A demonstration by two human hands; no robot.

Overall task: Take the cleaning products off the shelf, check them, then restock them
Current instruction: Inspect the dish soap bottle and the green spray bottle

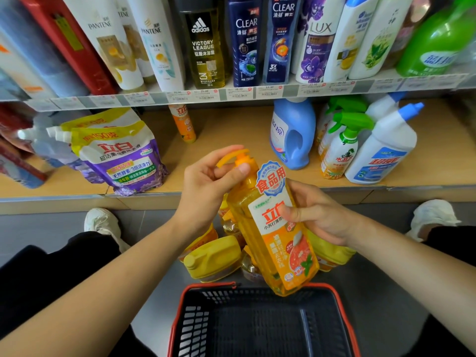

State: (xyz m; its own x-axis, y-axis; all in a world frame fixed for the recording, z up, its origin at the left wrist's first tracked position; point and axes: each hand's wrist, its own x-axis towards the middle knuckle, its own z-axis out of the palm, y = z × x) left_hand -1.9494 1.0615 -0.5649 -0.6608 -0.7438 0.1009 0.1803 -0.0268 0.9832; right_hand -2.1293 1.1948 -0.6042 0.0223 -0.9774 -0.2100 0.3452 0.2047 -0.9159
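At frame centre checking seems under way: the left hand (210,182) pinches the pump of the orange plastic dish-soap bottle (280,251), the right hand (318,215) grips its body; next it probably needs standing upright on the wooden shelf (226,130).

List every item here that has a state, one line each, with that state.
Orange pump bottle: off the shelf, tilted, held in both hands.
Left hand: grips its pump.
Right hand: grips its body.
Yellow-capped bottles: lying on the floor.
Basket: on the floor.
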